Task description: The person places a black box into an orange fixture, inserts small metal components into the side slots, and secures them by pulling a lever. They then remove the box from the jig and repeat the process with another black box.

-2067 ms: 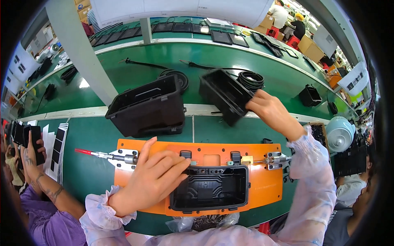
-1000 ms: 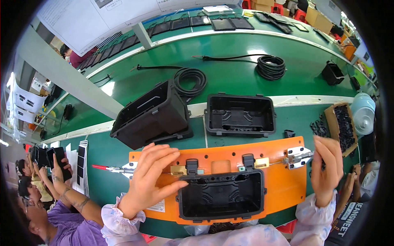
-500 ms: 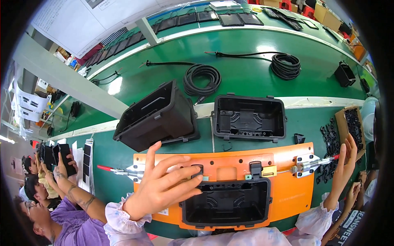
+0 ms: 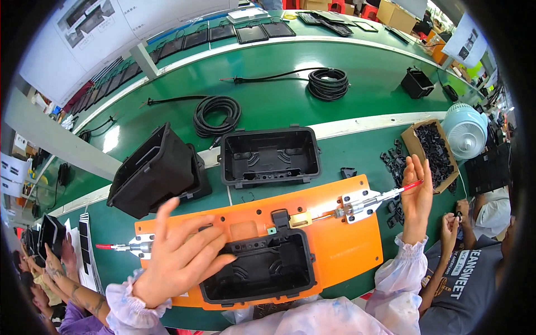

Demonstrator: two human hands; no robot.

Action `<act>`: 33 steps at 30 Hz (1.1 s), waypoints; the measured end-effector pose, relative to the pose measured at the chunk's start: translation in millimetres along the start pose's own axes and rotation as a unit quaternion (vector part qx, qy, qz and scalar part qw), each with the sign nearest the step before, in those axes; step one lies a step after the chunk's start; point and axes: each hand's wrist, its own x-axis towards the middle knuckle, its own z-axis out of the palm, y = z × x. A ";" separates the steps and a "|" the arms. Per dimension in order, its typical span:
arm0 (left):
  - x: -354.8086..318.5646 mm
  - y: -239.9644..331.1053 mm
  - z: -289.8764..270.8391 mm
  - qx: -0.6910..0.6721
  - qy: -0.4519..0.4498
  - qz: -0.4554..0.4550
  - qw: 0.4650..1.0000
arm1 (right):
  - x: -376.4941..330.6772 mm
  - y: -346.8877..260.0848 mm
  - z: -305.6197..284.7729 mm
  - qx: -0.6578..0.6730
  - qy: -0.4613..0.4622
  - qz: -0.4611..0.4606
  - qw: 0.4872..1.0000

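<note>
A black plastic box (image 4: 262,271) lies open side up in a cutout of the orange fixture board (image 4: 346,251). My left hand (image 4: 187,257) reaches over the box's left end, fingers apart and slightly bent; it hides that corner and any latch there. A black latch (image 4: 281,219) stands at the box's far edge, beside a brass-coloured block (image 4: 300,219) on the right toggle clamp (image 4: 357,207). My right hand (image 4: 417,198) is upright with its fingers stretched out, its palm against the clamp's red handle (image 4: 412,186). The left toggle clamp (image 4: 125,247) sits beyond my left hand.
Behind the board stand another open black box (image 4: 271,156) and stacked black boxes (image 4: 153,173). Small black parts (image 4: 395,167) lie loose beside a filled cardboard carton (image 4: 413,139). A pale blue fan (image 4: 466,131) and coiled cables (image 4: 328,84) are farther off. Co-workers sit on both sides.
The view has swung right, so the board sits farther left in it. My right hand has come against the red handle, palm showing. My left hand stays over the box's left end.
</note>
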 end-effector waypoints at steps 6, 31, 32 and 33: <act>40.4 23.5 27.3 -0.124 0.011 0.054 0.991 | -1.7 7.8 19.6 0.180 -0.064 0.020 0.981; 17.8 31.3 26.2 -0.135 0.064 -0.007 0.989 | -118.4 36.5 179.4 -0.673 -0.460 -0.278 0.509; 8.2 27.3 8.0 -0.103 0.064 -0.035 0.992 | -122.9 34.6 184.2 -0.664 -0.451 -0.317 0.504; -4.7 12.8 -15.1 -0.084 0.058 -0.075 0.992 | -125.5 35.7 188.5 -0.656 -0.441 -0.356 0.498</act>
